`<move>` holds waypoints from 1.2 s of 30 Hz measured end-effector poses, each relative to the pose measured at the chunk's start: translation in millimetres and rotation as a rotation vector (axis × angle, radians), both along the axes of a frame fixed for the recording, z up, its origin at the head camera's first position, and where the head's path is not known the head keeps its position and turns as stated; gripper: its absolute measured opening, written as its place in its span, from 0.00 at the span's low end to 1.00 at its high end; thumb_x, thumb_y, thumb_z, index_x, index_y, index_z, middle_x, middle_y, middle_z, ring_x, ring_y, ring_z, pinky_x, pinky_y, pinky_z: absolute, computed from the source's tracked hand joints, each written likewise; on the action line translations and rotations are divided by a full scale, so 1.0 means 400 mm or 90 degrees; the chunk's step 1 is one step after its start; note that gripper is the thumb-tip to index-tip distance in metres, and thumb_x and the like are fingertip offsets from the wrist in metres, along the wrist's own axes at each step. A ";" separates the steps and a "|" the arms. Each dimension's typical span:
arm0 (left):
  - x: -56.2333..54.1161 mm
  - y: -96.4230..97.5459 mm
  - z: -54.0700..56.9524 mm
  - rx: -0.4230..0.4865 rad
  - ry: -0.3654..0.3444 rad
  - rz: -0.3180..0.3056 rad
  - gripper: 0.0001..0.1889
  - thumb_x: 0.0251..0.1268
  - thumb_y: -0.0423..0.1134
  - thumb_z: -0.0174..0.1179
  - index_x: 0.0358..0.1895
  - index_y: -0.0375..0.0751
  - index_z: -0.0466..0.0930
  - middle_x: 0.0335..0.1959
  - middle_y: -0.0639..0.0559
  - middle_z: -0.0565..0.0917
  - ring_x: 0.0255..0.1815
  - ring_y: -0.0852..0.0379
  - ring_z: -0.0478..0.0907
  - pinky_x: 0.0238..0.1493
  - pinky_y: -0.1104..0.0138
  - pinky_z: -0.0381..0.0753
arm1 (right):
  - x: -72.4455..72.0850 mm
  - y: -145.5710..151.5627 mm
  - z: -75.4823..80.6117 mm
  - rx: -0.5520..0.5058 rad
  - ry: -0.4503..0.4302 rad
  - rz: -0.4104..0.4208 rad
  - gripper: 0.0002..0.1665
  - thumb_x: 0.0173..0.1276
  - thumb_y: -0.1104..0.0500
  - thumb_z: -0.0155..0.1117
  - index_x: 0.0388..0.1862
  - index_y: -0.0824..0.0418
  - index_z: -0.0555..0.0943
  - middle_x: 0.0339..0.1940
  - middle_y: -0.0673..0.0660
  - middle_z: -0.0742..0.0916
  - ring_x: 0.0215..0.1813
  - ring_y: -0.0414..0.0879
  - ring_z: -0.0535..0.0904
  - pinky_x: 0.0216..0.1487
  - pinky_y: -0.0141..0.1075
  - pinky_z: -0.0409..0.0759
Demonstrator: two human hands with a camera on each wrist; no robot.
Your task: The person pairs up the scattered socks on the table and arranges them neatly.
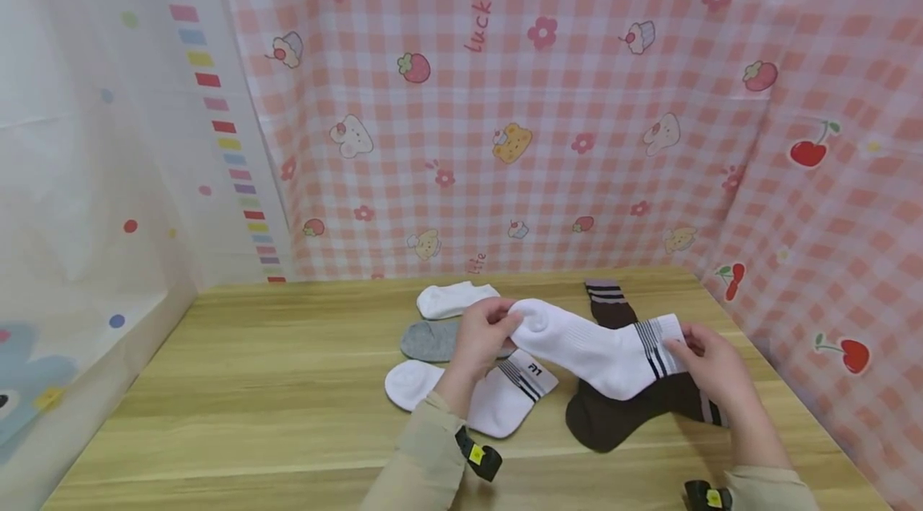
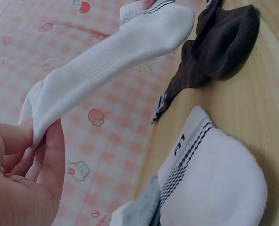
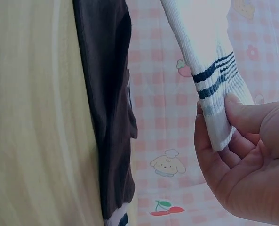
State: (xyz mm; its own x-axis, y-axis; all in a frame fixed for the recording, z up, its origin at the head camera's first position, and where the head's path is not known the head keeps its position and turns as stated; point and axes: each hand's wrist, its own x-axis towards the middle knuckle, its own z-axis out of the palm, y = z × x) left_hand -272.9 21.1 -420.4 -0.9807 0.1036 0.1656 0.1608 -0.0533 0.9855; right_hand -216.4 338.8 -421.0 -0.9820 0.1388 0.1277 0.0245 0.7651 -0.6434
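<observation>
A white sock (image 1: 577, 343) with dark stripes near its cuff is stretched between both hands, raised over the table. My left hand (image 1: 485, 339) pinches its toe end between thumb and fingers, as the left wrist view also shows. At the striped cuff, my right hand (image 1: 714, 363) grips the opening, thumb on one side and fingers on the other (image 3: 210, 150). Dark brown socks (image 1: 613, 415) with striped cuffs lie beneath it, partly hidden. Left of them rests another white striped sock (image 1: 505, 403), partly covered by my left forearm.
A grey sock (image 1: 429, 340) and a short white sock (image 1: 450, 300) lie behind the left hand on the wooden table (image 1: 274, 383). A pink checked cloth (image 1: 447, 102) hangs at the back and right, and a pale dotted sheet (image 1: 94, 175) at the left.
</observation>
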 end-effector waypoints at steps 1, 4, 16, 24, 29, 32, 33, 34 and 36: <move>0.002 -0.002 0.002 -0.002 0.003 0.003 0.09 0.64 0.27 0.63 0.45 0.26 0.83 0.29 0.48 0.82 0.27 0.60 0.78 0.29 0.61 0.85 | 0.000 -0.002 0.002 -0.001 0.002 -0.001 0.27 0.76 0.51 0.57 0.56 0.76 0.74 0.48 0.73 0.82 0.52 0.66 0.77 0.50 0.58 0.77; 0.006 -0.008 0.008 -0.002 0.010 0.010 0.09 0.63 0.26 0.63 0.45 0.26 0.83 0.29 0.47 0.83 0.28 0.60 0.78 0.29 0.62 0.85 | 0.001 -0.008 0.007 -0.004 0.009 -0.001 0.28 0.76 0.50 0.57 0.56 0.75 0.74 0.48 0.72 0.83 0.51 0.66 0.78 0.51 0.59 0.77; 0.018 -0.048 0.029 -0.034 0.075 0.030 0.09 0.62 0.25 0.64 0.45 0.25 0.84 0.33 0.39 0.85 0.28 0.60 0.80 0.28 0.64 0.85 | -0.002 -0.036 0.023 0.010 0.062 0.019 0.23 0.74 0.53 0.60 0.53 0.74 0.77 0.44 0.70 0.84 0.48 0.64 0.80 0.48 0.56 0.79; 0.025 -0.087 0.043 -0.036 0.091 0.042 0.09 0.63 0.26 0.65 0.45 0.26 0.84 0.34 0.36 0.85 0.30 0.58 0.81 0.28 0.64 0.85 | -0.005 -0.072 0.039 -0.001 0.095 0.045 0.17 0.72 0.59 0.63 0.50 0.73 0.78 0.41 0.66 0.85 0.45 0.59 0.81 0.43 0.48 0.81; 0.029 -0.112 0.055 -0.053 0.083 0.048 0.09 0.63 0.25 0.64 0.45 0.25 0.84 0.34 0.36 0.85 0.30 0.57 0.81 0.29 0.64 0.85 | -0.009 -0.092 0.043 -0.006 0.124 0.056 0.13 0.70 0.62 0.65 0.47 0.72 0.80 0.38 0.63 0.85 0.40 0.53 0.80 0.37 0.35 0.78; 0.031 -0.127 0.056 -0.070 0.089 0.051 0.08 0.63 0.25 0.64 0.44 0.27 0.85 0.33 0.38 0.85 0.30 0.57 0.82 0.29 0.64 0.85 | -0.013 -0.104 0.045 -0.001 0.141 0.064 0.12 0.69 0.64 0.66 0.46 0.72 0.80 0.36 0.62 0.85 0.37 0.51 0.80 0.35 0.34 0.78; 0.030 -0.133 0.053 -0.071 0.095 0.051 0.08 0.63 0.26 0.64 0.44 0.28 0.85 0.33 0.39 0.85 0.30 0.58 0.82 0.29 0.64 0.85 | -0.014 -0.109 0.046 -0.002 0.141 0.067 0.12 0.69 0.64 0.66 0.46 0.71 0.80 0.36 0.62 0.85 0.37 0.50 0.79 0.34 0.34 0.78; 0.030 -0.138 0.052 -0.078 0.098 0.052 0.08 0.63 0.26 0.64 0.44 0.28 0.85 0.32 0.39 0.85 0.30 0.58 0.82 0.28 0.64 0.85 | -0.016 -0.113 0.046 0.000 0.145 0.069 0.12 0.68 0.64 0.66 0.45 0.71 0.80 0.36 0.61 0.85 0.36 0.50 0.79 0.34 0.35 0.78; 0.030 -0.147 0.052 -0.084 0.105 0.055 0.08 0.62 0.25 0.64 0.44 0.27 0.85 0.32 0.39 0.85 0.30 0.58 0.82 0.28 0.65 0.85 | -0.020 -0.120 0.045 0.004 0.149 0.072 0.11 0.68 0.64 0.66 0.45 0.71 0.80 0.36 0.61 0.85 0.36 0.50 0.79 0.34 0.36 0.78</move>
State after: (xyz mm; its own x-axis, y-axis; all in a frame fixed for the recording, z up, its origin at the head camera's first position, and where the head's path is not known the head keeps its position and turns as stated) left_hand -260.8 -37.8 -399.6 -0.9479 0.0510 0.3145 0.3181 0.0954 0.9433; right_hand -224.2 290.7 -402.8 -0.9350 0.0284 0.3536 -0.2101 0.7588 -0.6165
